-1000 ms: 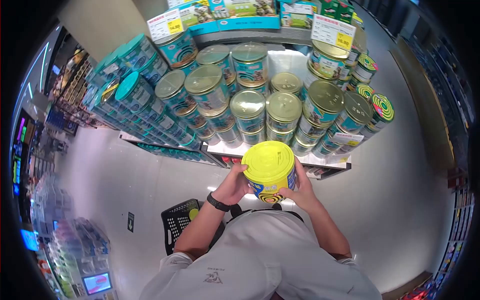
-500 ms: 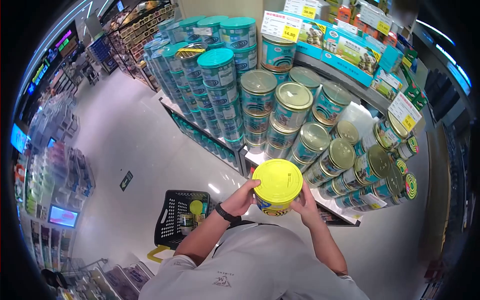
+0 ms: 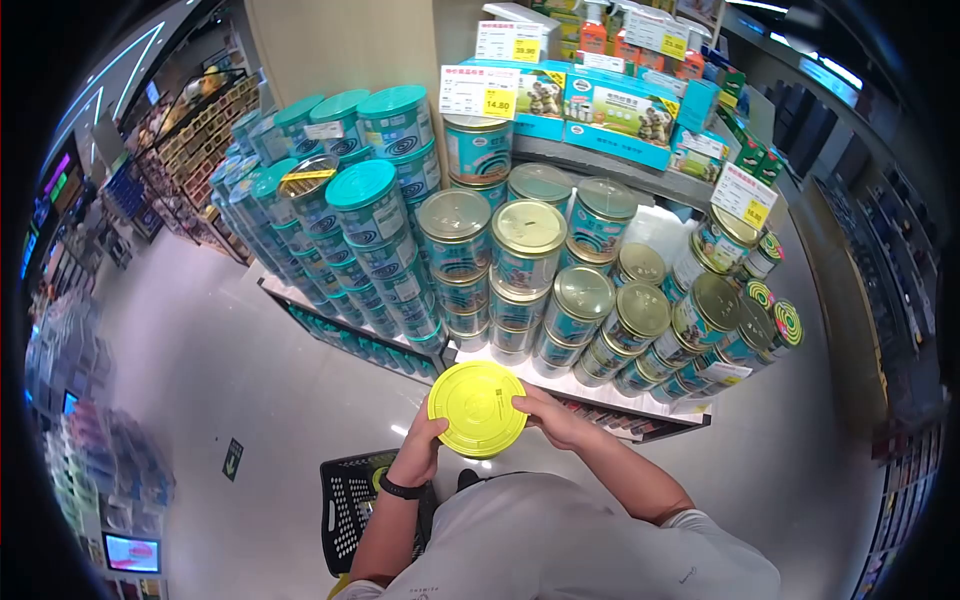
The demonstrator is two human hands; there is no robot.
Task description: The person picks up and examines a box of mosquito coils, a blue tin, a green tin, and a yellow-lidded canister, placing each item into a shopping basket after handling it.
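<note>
Between my two hands is a round tub with a bright yellow lid, held in front of my chest with its top facing me. My left hand, a black band on its wrist, grips the left side with the thumb at the rim. On the right side my right hand holds on, its thumb lying on the lid's edge. The fingers under the tub are hidden. Just beyond it, teal tins with gold lids stand in stacks on a white shelf.
A black shopping basket is at my lower left, partly behind my left arm. Teal-lidded tubs are stacked at the left of the display. Price cards and teal boxes line the upper shelf. A green floor sign lies left.
The view has swung right, so the display sits further left. My hands have tilted the tub, hiding its patterned side and showing the lid more squarely. My left arm now covers more of the basket.
</note>
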